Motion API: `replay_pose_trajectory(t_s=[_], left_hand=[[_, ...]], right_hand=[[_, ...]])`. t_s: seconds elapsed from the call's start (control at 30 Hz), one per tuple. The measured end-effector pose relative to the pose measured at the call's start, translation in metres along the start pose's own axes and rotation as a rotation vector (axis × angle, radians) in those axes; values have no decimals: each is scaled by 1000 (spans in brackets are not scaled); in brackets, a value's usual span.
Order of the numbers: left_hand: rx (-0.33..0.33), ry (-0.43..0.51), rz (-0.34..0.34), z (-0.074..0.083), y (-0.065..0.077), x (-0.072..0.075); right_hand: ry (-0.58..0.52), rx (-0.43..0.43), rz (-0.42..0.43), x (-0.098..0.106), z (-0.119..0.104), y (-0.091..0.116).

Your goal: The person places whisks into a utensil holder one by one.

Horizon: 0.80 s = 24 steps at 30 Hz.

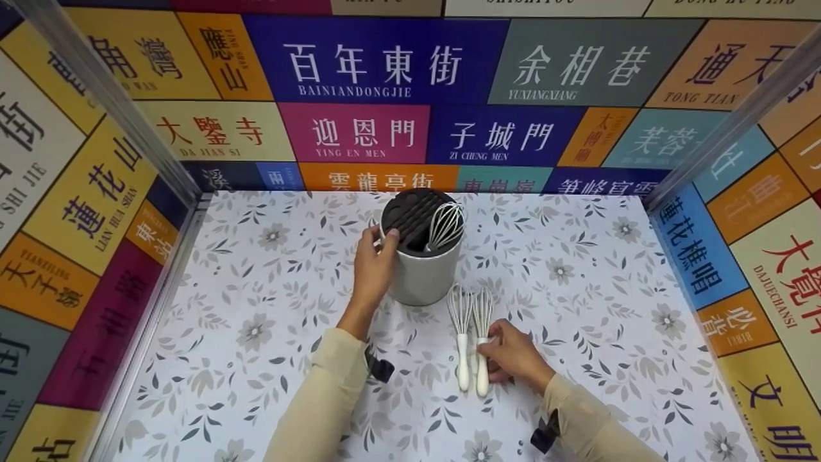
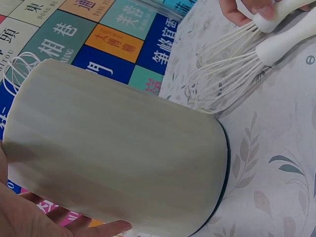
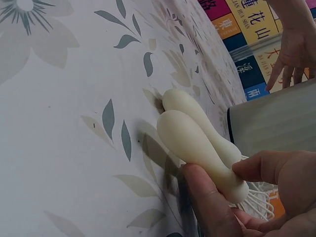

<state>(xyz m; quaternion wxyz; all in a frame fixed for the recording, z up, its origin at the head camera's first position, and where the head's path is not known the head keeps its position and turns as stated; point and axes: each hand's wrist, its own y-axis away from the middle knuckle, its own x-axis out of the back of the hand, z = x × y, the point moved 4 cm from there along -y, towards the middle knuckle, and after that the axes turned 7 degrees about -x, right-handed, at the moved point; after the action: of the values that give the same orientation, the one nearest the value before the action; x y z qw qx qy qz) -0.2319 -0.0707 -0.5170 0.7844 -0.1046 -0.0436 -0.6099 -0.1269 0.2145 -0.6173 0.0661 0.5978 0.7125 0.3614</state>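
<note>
A round grey utensil holder [image 1: 423, 279] with a dark slotted top stands on the tabletop, a wire whisk [image 1: 447, 224] upright in its opening. My left hand [image 1: 377, 256] holds the holder at its left side, thumb by the rim; in the left wrist view its fingers [image 2: 103, 229] lie along the wall. In front of the holder are two white-handled whisks side by side, wire ends toward it. My right hand [image 1: 513, 353] pinches the right whisk [image 1: 482, 369] by its handle between thumb and fingers. The left whisk [image 1: 463, 366] lies right beside it.
A white tabletop [image 1: 256, 372] with a grey leaf and flower print spreads around the holder. Colourful lettered panels [image 1: 378, 58] wall it in at the back, left and right, with clear strips [image 1: 712, 135] at the corners.
</note>
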Motion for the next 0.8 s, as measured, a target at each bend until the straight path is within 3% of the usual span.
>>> replay_pose_trajectory(t_s=[0.37,0.8], left_hand=[[0,0,-9,0,1,0],[-7,2,2,0,1,-1]], right_hand=[[-6,38,50,9,-14,3],[-131,129,7,24,-43,5]])
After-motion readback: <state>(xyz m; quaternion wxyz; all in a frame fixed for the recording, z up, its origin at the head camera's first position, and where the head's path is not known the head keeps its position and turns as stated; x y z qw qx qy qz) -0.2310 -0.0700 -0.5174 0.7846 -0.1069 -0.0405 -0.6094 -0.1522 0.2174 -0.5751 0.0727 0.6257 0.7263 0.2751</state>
